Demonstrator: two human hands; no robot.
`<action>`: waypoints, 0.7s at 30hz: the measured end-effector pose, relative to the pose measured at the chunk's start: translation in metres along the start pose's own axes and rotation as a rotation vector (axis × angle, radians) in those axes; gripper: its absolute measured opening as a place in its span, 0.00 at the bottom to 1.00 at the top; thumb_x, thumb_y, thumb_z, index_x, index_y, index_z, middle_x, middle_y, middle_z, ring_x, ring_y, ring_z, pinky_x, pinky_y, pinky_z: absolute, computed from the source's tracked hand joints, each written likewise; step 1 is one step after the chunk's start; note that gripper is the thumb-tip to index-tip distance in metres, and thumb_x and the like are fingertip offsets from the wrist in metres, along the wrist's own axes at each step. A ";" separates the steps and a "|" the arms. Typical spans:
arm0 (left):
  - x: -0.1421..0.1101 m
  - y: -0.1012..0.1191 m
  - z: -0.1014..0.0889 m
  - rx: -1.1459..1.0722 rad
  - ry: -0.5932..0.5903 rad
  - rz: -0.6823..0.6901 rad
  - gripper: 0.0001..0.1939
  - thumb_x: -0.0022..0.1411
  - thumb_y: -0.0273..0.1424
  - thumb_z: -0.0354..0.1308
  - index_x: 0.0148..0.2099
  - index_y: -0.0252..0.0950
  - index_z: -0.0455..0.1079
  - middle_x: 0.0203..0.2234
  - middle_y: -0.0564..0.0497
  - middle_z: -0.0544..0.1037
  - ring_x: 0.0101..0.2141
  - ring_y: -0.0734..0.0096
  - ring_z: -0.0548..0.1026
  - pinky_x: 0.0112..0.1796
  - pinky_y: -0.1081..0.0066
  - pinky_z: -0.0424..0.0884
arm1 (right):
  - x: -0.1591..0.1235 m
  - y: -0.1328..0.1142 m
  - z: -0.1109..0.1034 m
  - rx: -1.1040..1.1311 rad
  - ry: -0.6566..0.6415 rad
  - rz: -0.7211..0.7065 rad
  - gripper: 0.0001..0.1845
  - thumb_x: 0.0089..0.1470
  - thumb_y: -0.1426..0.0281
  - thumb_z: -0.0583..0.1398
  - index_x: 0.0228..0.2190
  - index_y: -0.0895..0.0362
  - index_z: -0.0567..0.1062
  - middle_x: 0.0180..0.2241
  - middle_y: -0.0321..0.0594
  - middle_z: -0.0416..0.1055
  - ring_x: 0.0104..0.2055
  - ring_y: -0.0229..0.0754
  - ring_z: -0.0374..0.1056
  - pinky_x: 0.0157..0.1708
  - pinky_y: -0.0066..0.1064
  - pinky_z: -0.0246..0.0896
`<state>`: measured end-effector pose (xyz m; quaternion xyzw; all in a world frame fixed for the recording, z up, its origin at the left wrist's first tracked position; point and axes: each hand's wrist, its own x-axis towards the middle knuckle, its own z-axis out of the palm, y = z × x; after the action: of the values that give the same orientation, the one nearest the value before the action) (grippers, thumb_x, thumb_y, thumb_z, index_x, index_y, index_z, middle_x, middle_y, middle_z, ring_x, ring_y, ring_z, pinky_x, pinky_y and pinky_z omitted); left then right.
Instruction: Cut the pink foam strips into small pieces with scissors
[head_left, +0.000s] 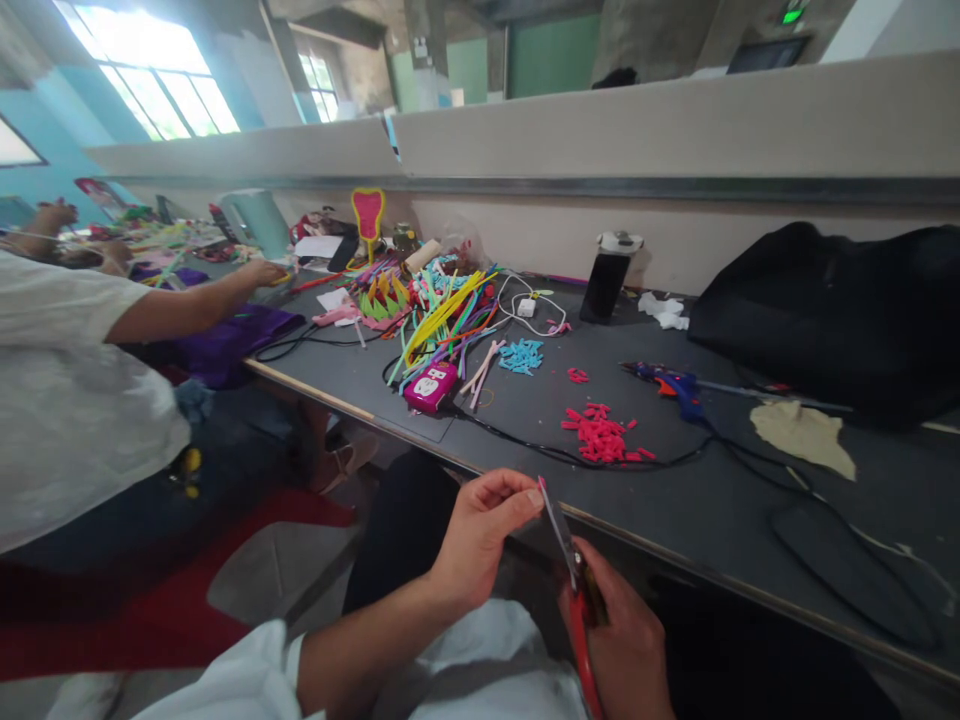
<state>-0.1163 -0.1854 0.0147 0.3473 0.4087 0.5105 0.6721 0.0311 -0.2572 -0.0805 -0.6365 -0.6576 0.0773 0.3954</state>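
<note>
In front of the table edge, my left hand pinches a small pink piece between thumb and fingers; most of the piece is hidden. Red-handled scissors are gripped in my right hand. Their blades point up and meet the pink piece at my left fingertips. On the dark table just beyond lies a pile of short red-pink pieces, with a few curved ones behind it. Farther back is a pile of short blue pieces.
A magenta power socket trails a black cable across the table. Behind it lie colourful fuzzy stems. To the right are a blue glue gun, a phone and a black bag. A co-worker's arm reaches in from the left.
</note>
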 end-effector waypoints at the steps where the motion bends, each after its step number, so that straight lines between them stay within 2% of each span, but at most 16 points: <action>1: 0.000 0.000 0.000 0.000 0.001 -0.002 0.09 0.49 0.33 0.68 0.28 0.32 0.74 0.21 0.54 0.73 0.24 0.80 0.66 0.29 0.77 0.62 | 0.000 0.000 0.000 -0.011 0.000 -0.010 0.19 0.56 0.64 0.55 0.45 0.58 0.76 0.41 0.41 0.79 0.40 0.42 0.77 0.40 0.29 0.73; 8: 0.000 -0.003 -0.002 0.040 0.038 0.010 0.08 0.50 0.32 0.68 0.28 0.33 0.74 0.21 0.54 0.72 0.24 0.81 0.63 0.28 0.77 0.60 | -0.003 0.006 0.003 -0.045 0.021 -0.093 0.18 0.56 0.66 0.55 0.46 0.58 0.76 0.40 0.41 0.80 0.37 0.42 0.78 0.40 0.29 0.73; 13: -0.001 -0.003 -0.003 0.049 0.051 0.016 0.09 0.50 0.32 0.68 0.28 0.33 0.73 0.21 0.55 0.70 0.23 0.80 0.62 0.28 0.77 0.59 | -0.005 0.005 0.004 -0.022 0.005 -0.056 0.18 0.56 0.66 0.55 0.45 0.57 0.77 0.37 0.40 0.80 0.35 0.42 0.78 0.38 0.29 0.73; 18: 0.001 -0.005 -0.007 0.065 0.037 0.028 0.08 0.51 0.32 0.66 0.29 0.33 0.72 0.21 0.56 0.70 0.24 0.81 0.62 0.28 0.78 0.59 | -0.004 0.003 0.008 0.018 0.060 -0.059 0.17 0.57 0.64 0.55 0.44 0.58 0.77 0.37 0.41 0.80 0.33 0.41 0.78 0.36 0.27 0.73; 21: 0.002 -0.009 -0.013 0.158 0.032 0.045 0.08 0.53 0.33 0.64 0.29 0.33 0.71 0.22 0.55 0.70 0.25 0.79 0.63 0.29 0.77 0.60 | -0.001 -0.001 0.006 0.075 0.098 -0.022 0.17 0.57 0.62 0.57 0.42 0.59 0.77 0.35 0.42 0.81 0.33 0.41 0.78 0.35 0.26 0.73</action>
<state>-0.1240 -0.1850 0.0004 0.4001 0.4503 0.4974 0.6243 0.0265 -0.2557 -0.0849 -0.6171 -0.6411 0.0663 0.4514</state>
